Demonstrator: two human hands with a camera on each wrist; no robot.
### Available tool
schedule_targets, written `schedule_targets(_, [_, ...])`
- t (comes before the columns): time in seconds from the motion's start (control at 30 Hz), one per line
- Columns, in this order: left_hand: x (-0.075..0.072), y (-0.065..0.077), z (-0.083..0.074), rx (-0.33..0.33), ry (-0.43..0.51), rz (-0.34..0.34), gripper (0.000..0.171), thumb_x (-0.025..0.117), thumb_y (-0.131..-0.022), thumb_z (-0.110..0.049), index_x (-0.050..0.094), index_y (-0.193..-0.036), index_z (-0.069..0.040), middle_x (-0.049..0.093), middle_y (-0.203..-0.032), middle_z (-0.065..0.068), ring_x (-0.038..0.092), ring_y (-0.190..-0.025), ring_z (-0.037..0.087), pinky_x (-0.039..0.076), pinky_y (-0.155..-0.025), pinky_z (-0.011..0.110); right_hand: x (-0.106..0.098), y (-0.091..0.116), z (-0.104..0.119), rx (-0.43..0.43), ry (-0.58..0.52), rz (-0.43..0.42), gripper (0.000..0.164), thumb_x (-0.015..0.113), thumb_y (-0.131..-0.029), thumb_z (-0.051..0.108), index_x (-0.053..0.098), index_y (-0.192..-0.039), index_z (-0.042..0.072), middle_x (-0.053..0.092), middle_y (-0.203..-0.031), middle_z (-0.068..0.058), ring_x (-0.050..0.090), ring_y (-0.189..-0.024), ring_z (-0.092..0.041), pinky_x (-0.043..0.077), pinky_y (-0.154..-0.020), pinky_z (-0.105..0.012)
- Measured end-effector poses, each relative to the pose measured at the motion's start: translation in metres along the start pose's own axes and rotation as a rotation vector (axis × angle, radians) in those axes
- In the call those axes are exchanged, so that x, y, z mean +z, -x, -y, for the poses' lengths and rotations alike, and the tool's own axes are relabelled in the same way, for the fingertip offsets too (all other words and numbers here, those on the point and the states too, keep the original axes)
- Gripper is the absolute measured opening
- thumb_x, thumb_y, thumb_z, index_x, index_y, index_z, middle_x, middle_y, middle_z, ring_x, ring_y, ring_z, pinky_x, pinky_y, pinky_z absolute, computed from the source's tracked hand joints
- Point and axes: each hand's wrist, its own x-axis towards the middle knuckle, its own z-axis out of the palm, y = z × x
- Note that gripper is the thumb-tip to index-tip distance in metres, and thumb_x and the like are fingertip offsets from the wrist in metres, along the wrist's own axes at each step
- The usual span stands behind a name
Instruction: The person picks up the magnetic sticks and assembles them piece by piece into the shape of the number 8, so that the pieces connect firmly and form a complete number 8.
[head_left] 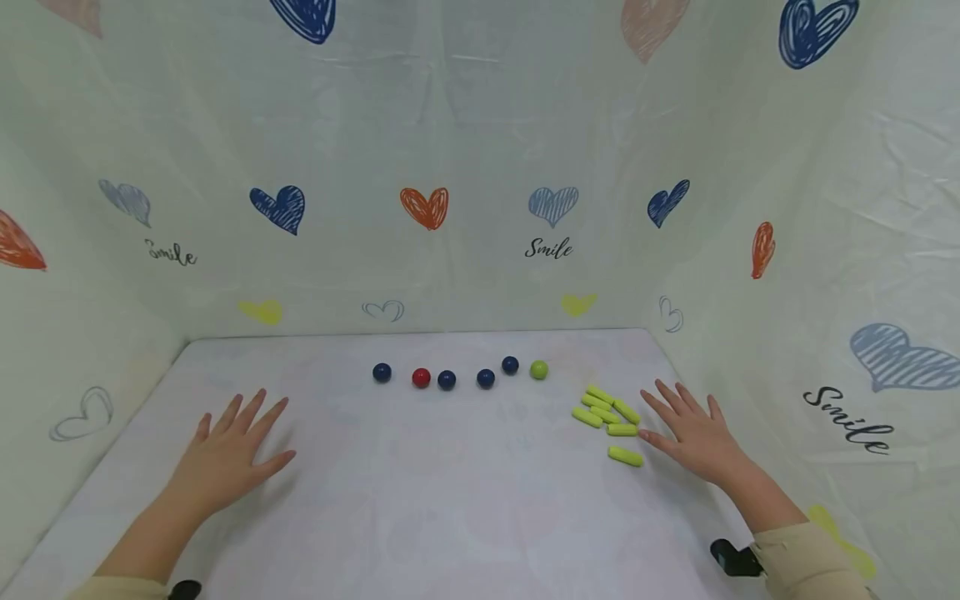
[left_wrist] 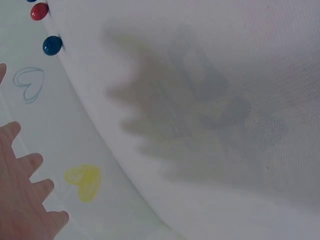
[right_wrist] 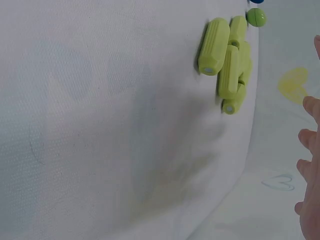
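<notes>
My left hand [head_left: 225,458] hovers over the left part of the white table with its fingers spread and nothing in it. On the right side, my right hand [head_left: 697,437] is also spread and holds nothing. Its thumb lies close to a loose cluster of several yellow-green ridged sticks [head_left: 622,430]; whether it touches one I cannot tell. In the right wrist view these sticks [right_wrist: 214,47] have small grey discs in their ends. Along the back lie several dark blue balls [head_left: 447,380], a red ball [head_left: 422,378] and a green ball [head_left: 538,370].
The white table [head_left: 420,508] ends at a pale hanging cloth [head_left: 480,275] printed with hearts and "Smile" at the back and sides. Dark wrist devices [head_left: 735,558] sit by both sleeves.
</notes>
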Motion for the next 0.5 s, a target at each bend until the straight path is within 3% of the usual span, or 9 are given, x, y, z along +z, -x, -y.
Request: schedule_targets(0.5, [0.001, -0.009, -0.020, 0.012, 0.007, -0.027, 0.079, 0.066, -0.086, -0.052, 0.037, -0.147, -0.011, 0.029, -0.151, 0.027, 0.022, -0.136, 0.052, 0.011, -0.103, 0.073, 0.004, 0.002, -0.003, 0.019, -0.009, -0.028, 0.073, 0.058, -0.092, 0.051, 0.036, -0.150, 0.011, 0.025, -0.155, -0.022, 0.015, -0.141, -0.046, 0.003, -0.104, -0.074])
